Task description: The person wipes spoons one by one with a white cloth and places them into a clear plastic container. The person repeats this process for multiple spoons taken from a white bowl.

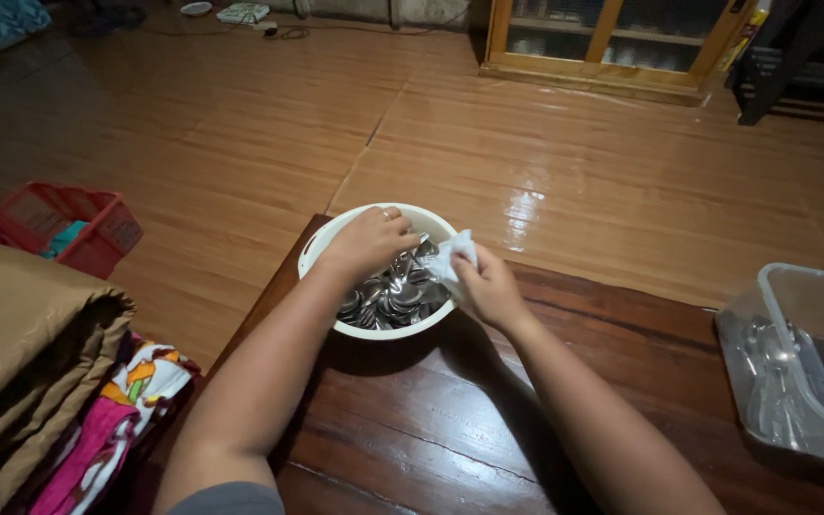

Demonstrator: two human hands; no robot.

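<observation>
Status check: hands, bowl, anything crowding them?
Left hand reaching into white bowl of spoons. Right hand gripping white cloth. Clear container off right, apart.

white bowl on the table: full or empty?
Partly full. The white bowl holds a pile of shiny metal spoons; the left hand reaches into it.

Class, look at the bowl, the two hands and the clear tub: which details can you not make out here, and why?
- Spoons in the white bowl, head view: count unclear, left hand covers some.
- Right hand grip on the white cloth: what it wraps is hidden.
- Clear plastic tub: cut off by the right edge; contents dim.
- Red basket: contents too small.
</observation>
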